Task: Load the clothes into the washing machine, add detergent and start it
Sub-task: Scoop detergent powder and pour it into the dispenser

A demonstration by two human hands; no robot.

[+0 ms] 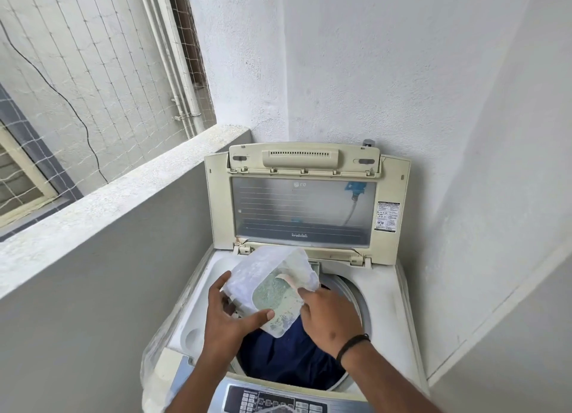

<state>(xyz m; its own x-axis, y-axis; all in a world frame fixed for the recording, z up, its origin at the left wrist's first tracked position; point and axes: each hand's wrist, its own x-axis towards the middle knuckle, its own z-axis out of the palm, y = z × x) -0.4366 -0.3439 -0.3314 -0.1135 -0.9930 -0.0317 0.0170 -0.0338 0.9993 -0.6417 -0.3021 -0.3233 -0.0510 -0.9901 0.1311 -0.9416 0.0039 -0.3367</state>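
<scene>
While the lid (305, 208) stands propped upright at 12 o'clock, the washing machine (399, 292) tub is open for loading, and dark blue clothes (288, 357) already lie inside it. That part of the job looks done, judging by how they fill the opening.

Left hand (227, 316) grips a clear plastic tub (269, 288) of detergent powder (275, 298), thumb along its near rim, fingers curled round the side at 9 o'clock. The tub is tilted toward the person, mouth facing up and back, probably so the other hand can get in. It is held right over the drum, likely so spilled powder drops onto the clothes.

Right hand (328, 312) reaches into the tub from 3 o'clock and pinches a pale scoop (289, 281) set in the powder. Fingertips are partly hidden behind the rim, so the exact pinch is hard to read. A dark band (353, 344) sits on that wrist.

Control panel (275, 400) is at 6 o'clock, nearest the person, untouched. A plastic bag (154, 357) hangs at the machine's 8 o'clock corner.

Step in hand looks like scooping detergent; starting the machine is not yet done.
</scene>
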